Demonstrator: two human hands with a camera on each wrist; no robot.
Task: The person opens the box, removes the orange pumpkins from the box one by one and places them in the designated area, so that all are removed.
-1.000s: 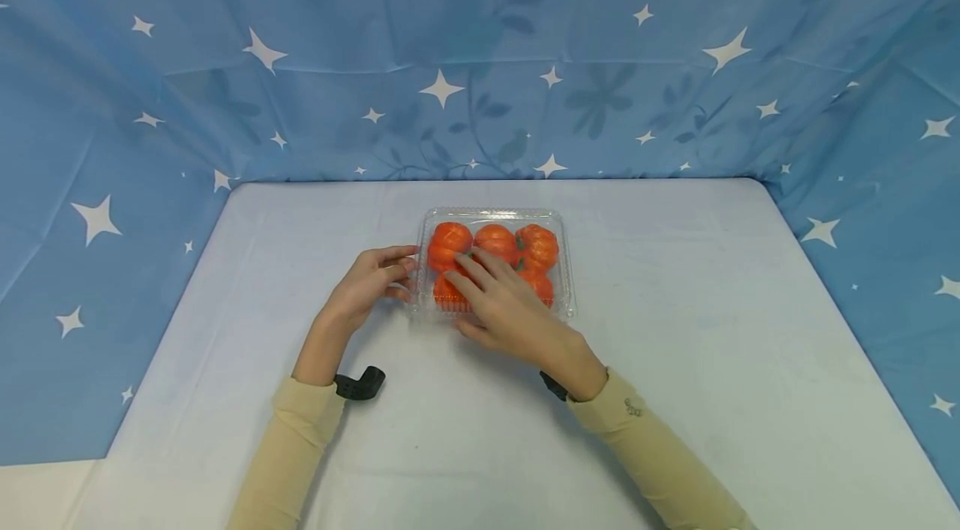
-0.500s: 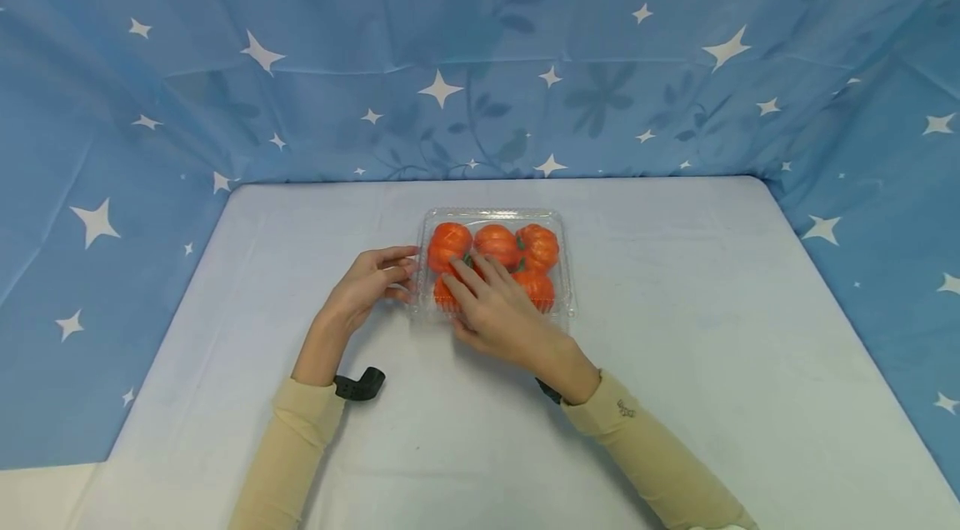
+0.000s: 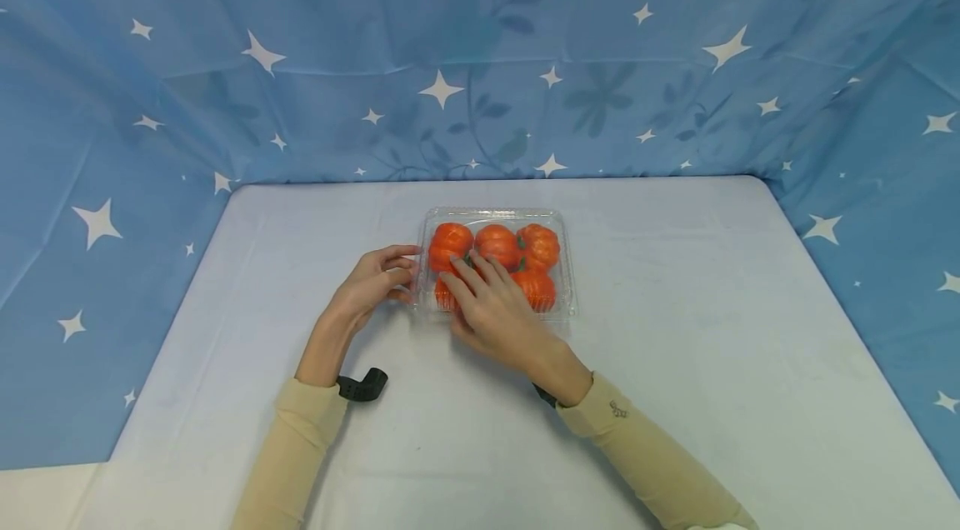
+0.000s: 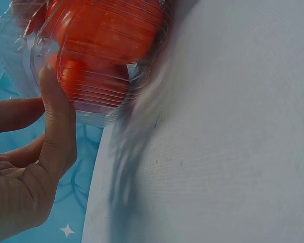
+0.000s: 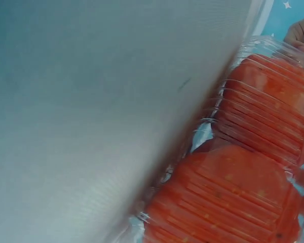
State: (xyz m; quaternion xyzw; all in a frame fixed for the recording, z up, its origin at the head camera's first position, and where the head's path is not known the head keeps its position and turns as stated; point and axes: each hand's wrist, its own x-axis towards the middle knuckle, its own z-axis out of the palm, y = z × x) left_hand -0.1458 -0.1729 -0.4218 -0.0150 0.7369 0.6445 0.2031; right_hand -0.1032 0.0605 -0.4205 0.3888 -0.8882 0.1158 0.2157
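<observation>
Sleeves [image 3: 660, 463] of pale yellow are stretched over a white counter [image 3: 720, 305], with a black wrist band [image 3: 363, 387] worn at the left wrist. Beyond them, the right hand [image 3: 498, 317] is laid over the front of a clear plastic box [image 3: 491, 214], its fingers slightly spread and reaching in among orange pumpkins [image 3: 538, 247]; whether one is gripped beneath the palm cannot be told, since that spot is covered and the hand is not caught in the right wrist view. At the box's left side, the left hand [image 3: 371, 280] is held with fingers loosely spread, one fingertip rested against the plastic in the left wrist view. By that touch the light box is probably kept from sliding while its contents are handled. The pumpkins are packed in close rows, likely propped by one another and by the ribbed walls, so little slack is left between them. The box is set near the middle of the counter's width, toward the far edge, with a narrow strip left behind its rim. More room for moving is offered on the right; the left is partly taken up by the forearm. Farthest off, both sides and the back are bounded by a star-printed blue curtain [image 3: 600, 30].
</observation>
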